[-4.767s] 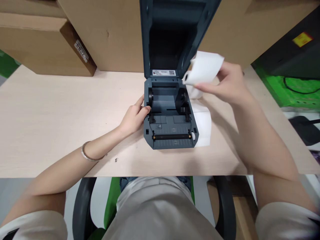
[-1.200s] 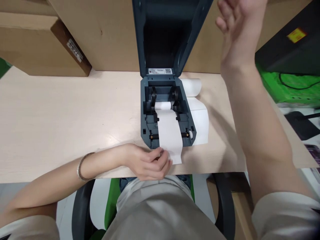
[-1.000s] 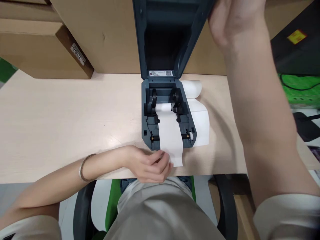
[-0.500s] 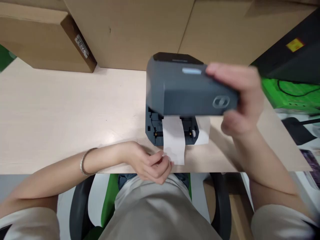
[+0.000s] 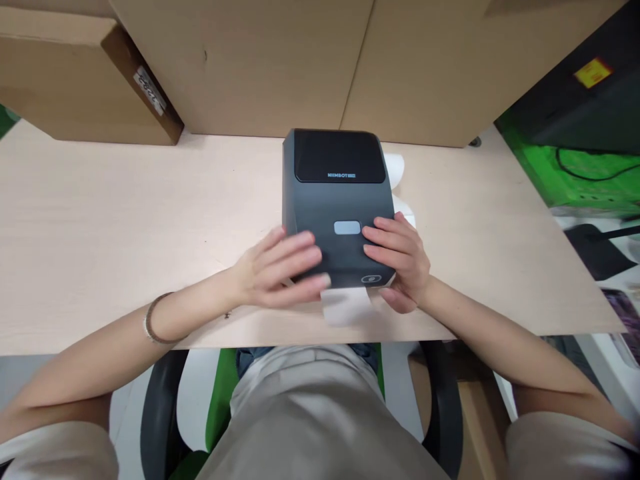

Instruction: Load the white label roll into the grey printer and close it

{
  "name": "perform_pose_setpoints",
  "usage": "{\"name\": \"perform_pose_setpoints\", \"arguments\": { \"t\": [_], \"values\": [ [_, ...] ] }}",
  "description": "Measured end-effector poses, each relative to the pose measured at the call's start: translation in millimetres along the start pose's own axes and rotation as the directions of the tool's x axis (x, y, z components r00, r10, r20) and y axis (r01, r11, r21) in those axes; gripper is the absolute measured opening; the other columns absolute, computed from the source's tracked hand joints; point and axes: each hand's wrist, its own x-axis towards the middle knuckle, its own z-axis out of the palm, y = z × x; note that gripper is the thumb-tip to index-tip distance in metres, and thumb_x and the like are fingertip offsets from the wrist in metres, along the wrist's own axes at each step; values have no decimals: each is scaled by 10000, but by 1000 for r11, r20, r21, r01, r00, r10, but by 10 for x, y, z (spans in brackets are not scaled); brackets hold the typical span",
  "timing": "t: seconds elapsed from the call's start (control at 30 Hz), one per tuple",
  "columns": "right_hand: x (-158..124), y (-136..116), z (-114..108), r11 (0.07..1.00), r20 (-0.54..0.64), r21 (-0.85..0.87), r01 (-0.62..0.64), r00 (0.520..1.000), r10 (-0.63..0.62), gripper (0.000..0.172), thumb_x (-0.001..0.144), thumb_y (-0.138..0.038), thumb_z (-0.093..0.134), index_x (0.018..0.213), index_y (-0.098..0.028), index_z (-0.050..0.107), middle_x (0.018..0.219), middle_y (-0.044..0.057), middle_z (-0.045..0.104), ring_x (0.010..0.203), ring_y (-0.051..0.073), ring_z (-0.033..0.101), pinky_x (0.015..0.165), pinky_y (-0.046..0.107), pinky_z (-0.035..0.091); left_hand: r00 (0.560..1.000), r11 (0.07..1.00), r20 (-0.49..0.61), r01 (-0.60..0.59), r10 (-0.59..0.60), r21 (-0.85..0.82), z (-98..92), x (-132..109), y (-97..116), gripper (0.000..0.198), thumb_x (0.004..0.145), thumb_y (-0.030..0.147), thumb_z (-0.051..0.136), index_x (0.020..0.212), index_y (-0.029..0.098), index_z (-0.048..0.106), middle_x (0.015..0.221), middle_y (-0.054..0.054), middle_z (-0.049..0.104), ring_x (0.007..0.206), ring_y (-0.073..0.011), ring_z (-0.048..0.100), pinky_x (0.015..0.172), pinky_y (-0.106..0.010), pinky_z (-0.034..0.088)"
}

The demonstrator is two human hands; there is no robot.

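Note:
A dark grey label printer (image 5: 320, 203) with a glossy black window stands on the table, its lid down. White label paper (image 5: 347, 308) sticks out from its front edge toward me. My left hand (image 5: 280, 270) lies over the printer's front left corner, fingers stretched out and slightly blurred. On the front right side, my right hand (image 5: 403, 263) rests with its fingers spread on the lid near the pale blue button (image 5: 347, 228), the thumb below the edge. More white paper (image 5: 395, 170) shows behind the printer's right side.
A cardboard box (image 5: 60, 80) sits at the back left of the pale wooden table (image 5: 125, 233). Large cardboard panels (image 5: 260, 67) stand along the back. On the right are a green box (image 5: 575, 180) and a black object with a yellow label (image 5: 593, 72).
The printer's lid, raised in my right hand before, is now down. My left hand has left the paper strip and moved up onto the printer's left corner.

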Motion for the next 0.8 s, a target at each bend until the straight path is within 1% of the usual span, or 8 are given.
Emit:
{"name": "perform_pose_setpoints", "arguments": {
  "t": [0.1, 0.2, 0.3, 0.43, 0.53, 0.6, 0.7, 0.8],
  "values": [
    [-18, -24, 45, 999, -22, -27, -26, 999, 25, 663, 971, -448, 309, 1609, -320, 439, 1345, 59, 730, 1296, 297, 691, 1163, 582, 538, 990, 984, 1, -138, 139, 112, -132, 70, 29, 631, 714, 717, 851, 1231, 372, 742, 1221, -63, 781, 1330, -377, 694, 1242, -690, 471],
    [-15, -52, 65, 998, -50, -51, -27, 998, 25, 642, 967, -448, 305, 1561, -291, 490, 1288, 72, 742, 1277, 283, 699, 1142, 549, 557, 974, 966, 38, -226, 223, 125, -184, 136, 93, 583, 799, 673, 809, 1285, 360, 731, 1262, -64, 779, 1364, -351, 678, 1228, -639, 516],
    [-11, -69, 84, 999, -77, -40, -28, 997, 25, 631, 972, -436, 309, 1541, -260, 516, 1268, 85, 743, 1272, 274, 699, 1144, 535, 559, 965, 958, 49, -262, 258, 112, -181, 161, 134, 504, 842, 634, 790, 1261, 357, 747, 1239, -52, 794, 1348, -337, 690, 1212, -630, 543],
    [-11, -45, 94, 999, -82, -40, -14, 997, 11, 649, 971, -421, 324, 1588, -287, 473, 1299, 67, 734, 1277, 266, 698, 1160, 536, 551, 968, 963, 64, -247, 241, 105, -206, 182, 162, 408, 821, 586, 817, 1168, 374, 780, 1181, -32, 815, 1319, -338, 711, 1196, -631, 563],
    [-29, -1, 74, 999, -66, -37, 27, 997, -29, 666, 972, -417, 339, 1618, -291, 443, 1350, 58, 722, 1298, 259, 688, 1178, 519, 541, 981, 981, 96, -174, 166, 81, -262, 214, 179, 461, 757, 636, 846, 1143, 390, 786, 1151, -27, 814, 1287, -333, 723, 1192, -608, 571],
    [-61, 26, 60, 998, -52, -52, 40, 998, -43, 667, 976, -428, 338, 1625, -295, 424, 1381, 60, 706, 1319, 254, 681, 1169, 504, 552, 978, 974, 81, -198, 190, 106, -293, 225, 197, 494, 766, 658, 832, 1177, 389, 780, 1188, -32, 808, 1281, -323, 721, 1185, -569, 579],
    [-128, 50, 63, 993, -83, -99, 62, 994, -71, 651, 970, -459, 362, 1597, -300, 442, 1402, 64, 684, 1333, 245, 676, 1129, 472, 582, 956, 921, 69, -293, 285, 257, -313, 213, 253, 604, 828, 701, 760, 1340, 382, 719, 1381, -40, 758, 1299, -311, 696, 1165, -495, 575],
    [-173, 57, 95, 989, -137, -132, 67, 987, -85, 639, 978, -510, 365, 1570, -295, 478, 1385, 56, 692, 1319, 245, 681, 1056, 460, 616, 938, 814, 67, -331, 341, 478, -334, 186, 359, 730, 928, 675, 656, 1569, 352, 527, 1537, -42, 671, 1313, -279, 671, 1135, -396, 543]
  ]
}}
